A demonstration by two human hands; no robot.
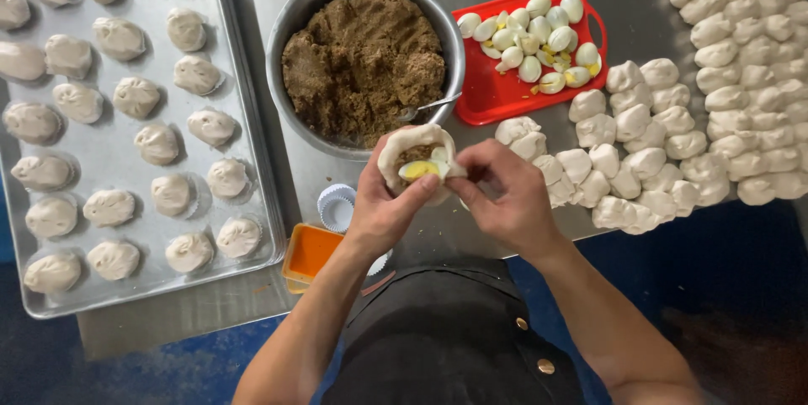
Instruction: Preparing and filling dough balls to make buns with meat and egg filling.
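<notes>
My left hand cups a round flat piece of white dough filled with brown filling and a wedge of boiled egg. My right hand pinches the right edge of that same dough wrapper, fingers bent over its rim. Both hands hover above the steel table, just in front of a large metal bowl of brown minced filling with a spoon resting in it.
A red tray of boiled egg wedges sits behind my right hand. Many raw dough lumps cover the table at right. At left a metal baking tray holds several shaped buns on papers. White paper cups and an orange container lie near the front edge.
</notes>
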